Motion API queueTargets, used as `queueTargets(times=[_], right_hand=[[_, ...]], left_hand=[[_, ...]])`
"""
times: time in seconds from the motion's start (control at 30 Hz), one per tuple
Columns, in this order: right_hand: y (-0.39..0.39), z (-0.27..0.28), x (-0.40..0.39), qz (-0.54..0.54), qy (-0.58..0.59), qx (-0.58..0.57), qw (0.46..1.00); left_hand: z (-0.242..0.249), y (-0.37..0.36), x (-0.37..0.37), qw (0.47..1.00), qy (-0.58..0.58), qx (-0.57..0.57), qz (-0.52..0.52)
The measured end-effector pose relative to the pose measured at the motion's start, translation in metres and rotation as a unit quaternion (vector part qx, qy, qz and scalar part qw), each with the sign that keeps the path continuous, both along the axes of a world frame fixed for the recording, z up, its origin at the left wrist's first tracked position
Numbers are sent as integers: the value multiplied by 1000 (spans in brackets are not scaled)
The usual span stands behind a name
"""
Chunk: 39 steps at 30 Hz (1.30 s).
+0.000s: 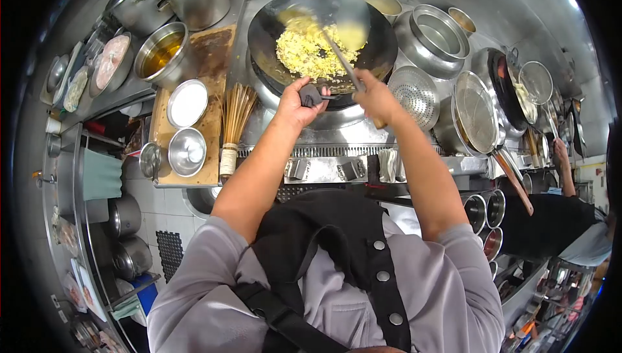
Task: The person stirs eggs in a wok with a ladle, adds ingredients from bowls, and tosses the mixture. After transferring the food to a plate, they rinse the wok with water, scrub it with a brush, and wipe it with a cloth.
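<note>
Crumbly yellow food (304, 55) fills the black wok (264, 35)'s middle, a utensil (342, 57) slanting above.

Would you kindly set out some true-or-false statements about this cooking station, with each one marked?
1. The right hand grips a long-handled tool. True.
2. The left hand is empty. False: the left hand holds a dark cloth at the near edge of the wok.
3. Yellow food lies in the wok. True.
4. The bundle of thin sticks is right of the wok. False: the bundle of thin sticks is on its left.
5. A metal bowl sits on the wooden board. True.
</note>
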State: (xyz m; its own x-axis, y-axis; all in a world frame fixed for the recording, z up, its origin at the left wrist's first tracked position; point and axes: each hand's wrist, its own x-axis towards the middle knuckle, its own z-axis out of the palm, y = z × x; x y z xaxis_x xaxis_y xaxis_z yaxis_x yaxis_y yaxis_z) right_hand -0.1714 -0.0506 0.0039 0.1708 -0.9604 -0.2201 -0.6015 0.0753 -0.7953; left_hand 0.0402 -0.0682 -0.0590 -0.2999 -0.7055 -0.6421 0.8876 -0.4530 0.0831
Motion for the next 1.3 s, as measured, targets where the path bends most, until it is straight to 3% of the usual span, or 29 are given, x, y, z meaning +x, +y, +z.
queueTargets(times=[0.03, 0.07, 0.1, 0.17, 0.23, 0.3, 0.33, 0.4, 0.53, 0.6, 0.67, 0.73, 0.8, 0.87, 0.93, 0.97, 1.0, 1.1, 1.13, 1.17, 1.2, 1.3], right_hand=[[17, 5, 3, 64, 86, -79, 991], [39, 16, -4, 76, 108, 7, 991], [63, 17, -13, 98, 138, 3, 986], [112, 47, -30, 90, 105, 135, 981], [160, 88, -53, 78, 96, 132, 984], [189, 102, -92, 68, 54, 130, 988], [190, 118, -96, 32, 74, 193, 978], [171, 118, -85, 11, 148, 197, 969], [108, -20, -69, 3, 228, -147, 963], [116, -3, -53, -2, 179, -115, 977], [153, 49, -60, -22, 30, 29, 999], [192, 83, -79, -69, -124, 152, 978], [202, 98, -89, -55, -113, 169, 977], [196, 102, -89, -15, 14, 169, 985], [166, 70, -75, -6, 79, 99, 992], [150, 39, -68, -30, 42, 58, 997], [136, 18, -61, -11, 86, -14, 996], [148, 35, -49, -25, 77, -49, 995], [167, 63, -57, -37, 28, 25, 999], [182, 79, -68, -44, -19, 103, 994], [189, 80, -81, -39, -16, 108, 993], [190, 82, -98, -22, -55, 157, 986]], left_hand=[[-5, -1, 2, 1000, -1, -9, 1], [-9, -3, 3, 1000, -3, -9, -4], [-12, -7, 4, 1000, -20, -5, -13], [-32, -16, 11, 998, -36, -18, -49], [-17, 8, 7, 998, -56, -20, -37], [32, 50, -6, 990, -133, -39, -35], [24, 46, -5, 989, -136, -36, -38], [5, 40, -3, 995, -69, -39, -62], [-22, 74, -13, 993, -76, -90, 10], [-23, 133, -5, 988, -144, -55, -23], [0, 162, 17, 986, -104, -109, -77], [30, 145, 18, 995, -96, -10, -9], [36, 96, 15, 999, -37, -33, -18], [13, 53, 6, 994, -71, -81, -24], [-15, 41, 1, 990, -85, -109, -14], [-21, 54, 1, 994, -70, -86, -14], [-26, 78, 2, 997, -52, -64, -11], [-12, 153, 25, 987, -101, -90, -88], [10, 161, 31, 984, -112, -87, -111], [19, 155, 29, 988, -114, -80, -70], [42, 138, 21, 995, -96, 12, 4], [22, 63, 14, 998, -44, -48, -20]])
